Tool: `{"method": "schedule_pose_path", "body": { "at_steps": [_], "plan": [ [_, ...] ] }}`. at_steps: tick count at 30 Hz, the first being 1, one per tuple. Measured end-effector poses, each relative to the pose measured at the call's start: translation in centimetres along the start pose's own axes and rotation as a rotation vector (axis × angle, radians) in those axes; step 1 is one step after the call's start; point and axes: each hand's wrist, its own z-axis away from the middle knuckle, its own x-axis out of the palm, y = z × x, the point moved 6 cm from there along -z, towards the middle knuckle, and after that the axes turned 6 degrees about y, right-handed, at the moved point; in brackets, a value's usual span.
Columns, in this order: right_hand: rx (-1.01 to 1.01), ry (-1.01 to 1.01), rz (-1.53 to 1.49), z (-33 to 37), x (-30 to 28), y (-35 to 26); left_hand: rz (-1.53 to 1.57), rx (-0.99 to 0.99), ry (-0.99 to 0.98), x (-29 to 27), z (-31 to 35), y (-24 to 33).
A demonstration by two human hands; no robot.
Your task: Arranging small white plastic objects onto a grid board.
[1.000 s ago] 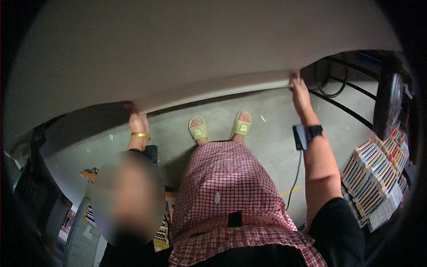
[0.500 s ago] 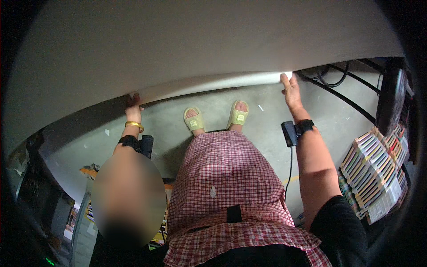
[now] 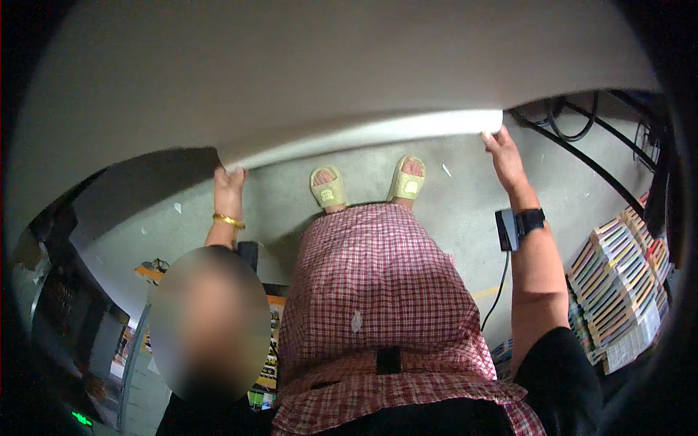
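Near edge (image 3: 378, 131) of large pale sheet (image 3: 349, 65) stretched between left hand (image 3: 229, 185) and right hand (image 3: 506, 156), set well apart. Left end gripped in closed left hand; right end pinched by right. Sheet spread beyond both hands; material perhaps cloth or paper, too dim to tell. Yellow-green slippers (image 3: 329, 187) worn on grey floor (image 3: 283, 211) below edge.

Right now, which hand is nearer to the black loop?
Right: the right hand is left of the black loop, at the near edge of the pale sheet; the left hand is farther left along that edge.
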Motion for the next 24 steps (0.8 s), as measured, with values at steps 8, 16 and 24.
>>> {"method": "schedule_pose_path", "body": {
  "at_steps": [8, 16, 24],
  "plan": [
    [-0.051, 0.168, 0.047, 1.2, 0.5, 2.8, -0.55, 0.148, 0.1, -0.4, -0.6, -0.7],
    [0.126, 0.155, 0.032, -1.8, 4.2, 3.3, -1.152, -0.112, -0.075, -3.7, -5.8, -4.9],
    [0.358, 0.125, 0.025, -2.0, 3.5, 6.6, -0.359, -0.109, 0.154, -0.4, 0.0, -5.3]
  ]
}}
